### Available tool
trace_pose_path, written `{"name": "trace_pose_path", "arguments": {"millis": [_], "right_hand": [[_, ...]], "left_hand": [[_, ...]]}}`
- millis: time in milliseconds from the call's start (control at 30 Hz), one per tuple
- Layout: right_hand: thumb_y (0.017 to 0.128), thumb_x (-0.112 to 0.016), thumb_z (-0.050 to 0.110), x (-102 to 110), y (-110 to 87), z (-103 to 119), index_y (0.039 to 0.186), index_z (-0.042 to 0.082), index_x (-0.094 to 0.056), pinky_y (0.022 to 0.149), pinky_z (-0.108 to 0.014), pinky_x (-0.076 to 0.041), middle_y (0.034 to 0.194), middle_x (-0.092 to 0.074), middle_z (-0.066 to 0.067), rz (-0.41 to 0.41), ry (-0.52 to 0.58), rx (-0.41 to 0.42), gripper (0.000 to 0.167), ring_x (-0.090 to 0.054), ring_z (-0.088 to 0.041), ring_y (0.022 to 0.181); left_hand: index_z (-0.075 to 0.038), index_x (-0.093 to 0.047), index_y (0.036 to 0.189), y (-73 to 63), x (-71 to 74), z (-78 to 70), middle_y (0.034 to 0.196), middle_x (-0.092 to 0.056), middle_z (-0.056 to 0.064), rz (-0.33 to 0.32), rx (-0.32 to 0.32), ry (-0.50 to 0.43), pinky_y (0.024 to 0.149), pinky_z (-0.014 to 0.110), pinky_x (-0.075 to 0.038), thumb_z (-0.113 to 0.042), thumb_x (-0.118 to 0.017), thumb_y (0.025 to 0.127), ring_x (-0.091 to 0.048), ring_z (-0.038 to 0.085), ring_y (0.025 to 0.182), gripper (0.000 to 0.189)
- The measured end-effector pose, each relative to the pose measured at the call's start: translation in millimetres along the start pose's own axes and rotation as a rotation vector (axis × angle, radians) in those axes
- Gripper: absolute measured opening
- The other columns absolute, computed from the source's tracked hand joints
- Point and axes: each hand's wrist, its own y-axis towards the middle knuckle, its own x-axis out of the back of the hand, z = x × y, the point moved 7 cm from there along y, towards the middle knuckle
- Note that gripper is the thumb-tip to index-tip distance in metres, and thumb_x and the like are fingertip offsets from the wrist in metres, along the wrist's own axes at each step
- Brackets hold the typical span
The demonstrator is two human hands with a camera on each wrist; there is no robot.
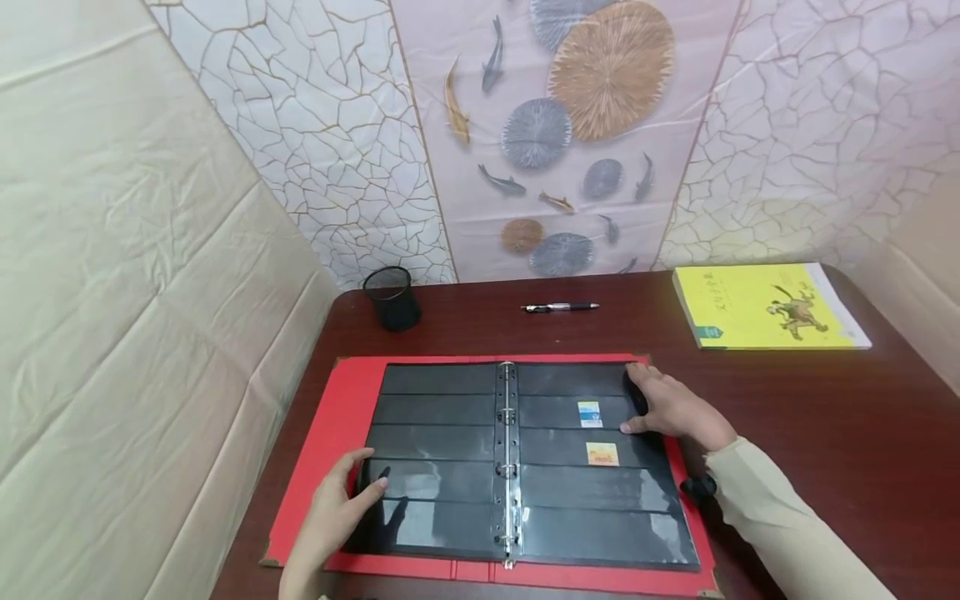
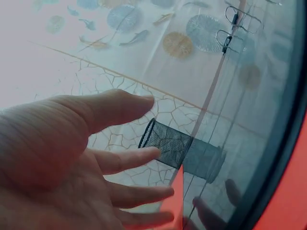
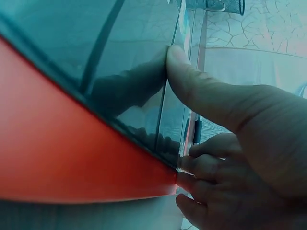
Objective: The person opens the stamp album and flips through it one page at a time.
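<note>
An album with ring-bound black pocket pages [image 1: 438, 400] in a red cover [image 1: 337, 425] lies spread on the table. On its right page sit a blue-and-white stamp [image 1: 589, 414] and, lower, an orange-yellow stamp [image 1: 602, 453]. My left hand [image 1: 333, 504] is by the left page's outer edge, fingers extended; its wrist view shows this hand [image 2: 96, 153] holding nothing. At the right page's upper outer edge, my right hand [image 1: 671, 406] rests with its thumb on the page. In the right wrist view, the other fingers of that hand [image 3: 230, 153] bend loosely near the page edge.
A black mesh pen holder [image 1: 393, 300] stands at the back left of the brown table [image 1: 480, 321]. Behind the album lies a pen [image 1: 560, 307]. A yellow book [image 1: 750, 304] is at the back right. Patterned cloth walls [image 1: 337, 150] border the table.
</note>
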Motion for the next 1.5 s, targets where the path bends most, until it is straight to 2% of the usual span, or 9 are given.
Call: {"name": "trace_pose_path", "arguments": {"millis": [100,300,433,633,800,900,1067,1233,1500], "right_hand": [[0.078,-0.089,0.027,1.2,-0.7,2.2,0.15,-0.013,-0.032,0.105,-0.067,-0.035,0.151,-0.031,-0.038,-0.02,0.006,0.024,0.1,-0.035,-0.054,0.132],[0.08,-0.087,0.028,-5.2,-8.1,1.1,0.152,-0.007,-0.035,0.098,-0.066,-0.043,0.145,-0.038,-0.038,-0.007,0.008,-0.006,0.095,-0.042,-0.053,0.124],[0.079,-0.088,0.026,-6.7,-10.4,0.9,0.149,-0.008,-0.039,0.094,-0.063,-0.047,0.138,-0.045,-0.038,-0.023,-0.005,-0.022,0.092,-0.046,-0.05,0.119],[0.075,-0.091,0.019,1.9,-5.3,4.6,0.14,-0.011,-0.048,0.085,-0.056,-0.055,0.122,-0.058,-0.031,-0.089,-0.003,-0.018,0.084,-0.055,-0.042,0.106],[0.075,-0.091,0.013,8.1,-0.3,8.9,0.137,-0.013,-0.051,0.08,-0.05,-0.057,0.113,-0.064,-0.027,-0.126,0.03,0.007,0.078,-0.058,-0.036,0.097],[0.075,-0.09,0.009,10.5,0.7,9.7,0.136,-0.012,-0.053,0.082,-0.05,-0.056,0.114,-0.065,-0.027,-0.147,0.052,0.022,0.074,-0.059,-0.036,0.096],[0.075,-0.089,0.006,16.4,-0.5,10.9,0.135,-0.012,-0.055,0.094,-0.059,-0.05,0.127,-0.06,-0.033,-0.156,0.096,0.032,0.071,-0.059,-0.044,0.11],[0.075,-0.09,0.011,22.5,-5.0,12.6,0.135,-0.011,-0.054,0.097,-0.062,-0.045,0.129,-0.06,-0.033,-0.137,0.137,0.061,0.073,-0.058,-0.046,0.116],[0.082,-0.086,0.012,25.0,-17.3,11.2,0.145,-0.018,-0.035,0.107,-0.06,-0.037,0.143,-0.047,-0.036,-0.055,0.319,0.051,0.087,-0.042,-0.05,0.136]], "left_hand": [[0.003,-0.051,0.141,2.5,-3.2,-2.5,0.149,-0.044,0.028,0.022,0.003,0.015,0.107,0.066,-0.033,-0.024,-0.074,0.094,-0.033,0.047,0.141,0.059],[0.002,-0.042,0.149,4.6,-14.7,-6.8,0.161,-0.02,0.032,0.112,0.026,0.023,0.108,0.076,-0.015,-0.027,-0.077,0.09,0.001,0.057,0.147,0.075],[-0.001,-0.039,0.152,5.4,-25.9,-10.1,0.164,-0.013,0.029,0.14,0.024,0.039,0.107,0.078,-0.006,-0.029,-0.08,0.088,0.006,0.055,0.147,0.081],[-0.005,-0.036,0.156,11.0,-39.3,-23.2,0.164,-0.009,0.029,0.138,0.0,0.066,0.103,0.081,0.006,-0.031,-0.082,0.085,0.009,0.055,0.147,0.088],[-0.009,-0.034,0.158,19.1,-49.4,-37.3,0.164,-0.009,0.03,0.125,-0.044,0.109,0.103,0.081,0.005,-0.034,-0.081,0.087,0.009,0.058,0.146,0.089],[-0.01,-0.035,0.158,23.1,-56.0,-41.2,0.164,-0.009,0.03,0.132,-0.059,0.125,0.102,0.082,0.004,-0.03,-0.082,0.086,0.008,0.059,0.145,0.088],[-0.013,-0.038,0.157,26.2,-63.7,-40.2,0.164,-0.01,0.029,0.155,-0.047,0.154,0.101,0.084,0.001,-0.028,-0.085,0.084,0.006,0.06,0.145,0.089],[-0.015,-0.041,0.156,26.0,-70.6,-37.1,0.165,-0.01,0.028,0.183,-0.047,0.243,0.1,0.085,-0.003,-0.028,-0.088,0.079,0.002,0.061,0.145,0.091],[-0.013,-0.048,0.152,25.3,-77.6,-36.6,0.164,-0.014,0.028,0.203,-0.053,0.301,0.099,0.086,-0.004,-0.03,-0.09,0.077,0.002,0.062,0.144,0.088]]}}
